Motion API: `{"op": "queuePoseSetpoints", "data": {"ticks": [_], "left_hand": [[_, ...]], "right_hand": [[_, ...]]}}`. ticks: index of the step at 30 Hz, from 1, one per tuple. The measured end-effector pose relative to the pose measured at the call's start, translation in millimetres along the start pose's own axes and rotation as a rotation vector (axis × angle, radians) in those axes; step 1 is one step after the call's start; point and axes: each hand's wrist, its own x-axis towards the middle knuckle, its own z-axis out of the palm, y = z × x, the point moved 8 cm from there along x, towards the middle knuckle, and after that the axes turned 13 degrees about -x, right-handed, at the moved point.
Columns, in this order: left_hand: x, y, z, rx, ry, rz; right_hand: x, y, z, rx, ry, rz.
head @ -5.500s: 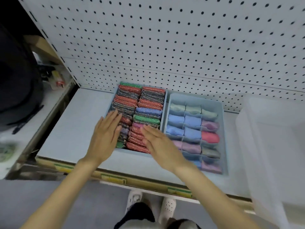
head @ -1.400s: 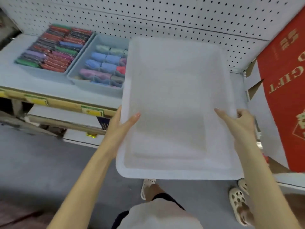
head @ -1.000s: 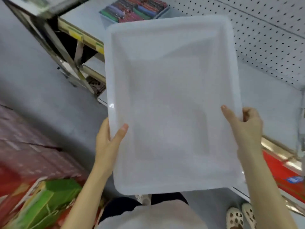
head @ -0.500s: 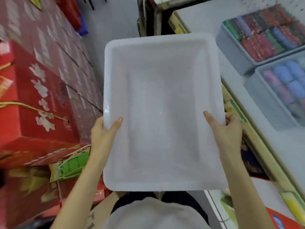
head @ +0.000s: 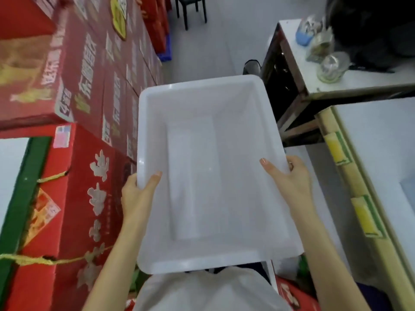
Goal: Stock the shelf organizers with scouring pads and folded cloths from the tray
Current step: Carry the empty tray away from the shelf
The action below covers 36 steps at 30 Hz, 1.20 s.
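The left hand and right hand each clamp a long rim of the empty white rectangular plastic tray, thumbs inside, red cardboard cartons beside it; stocking seems finished, so next it needs a resting place.
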Motion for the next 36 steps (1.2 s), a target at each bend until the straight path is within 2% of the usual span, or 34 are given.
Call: {"op": "queuePoseSetpoints", "data": {"ticks": [7, 17, 27, 36], "left_hand": [[142.1, 89.7, 46.8, -0.037, -0.003, 0.014], [348.5, 178.9, 161.7, -0.021, 0.033, 0.005], [547.4, 306.3, 252.4, -0.064, 0.161, -0.029], [763.0, 385.0, 330.0, -0.174, 0.184, -0.062]], "right_hand": [[134.0, -121.8, 38.8, -0.064, -0.043, -0.016], [374.2, -244.7, 105.0, -0.061, -0.132, -0.001], [601.5, -442.2, 157.6, -0.119, -0.31, -0.09], [802.4, -593.8, 250.6, -0.163, -0.344, -0.142]]}}
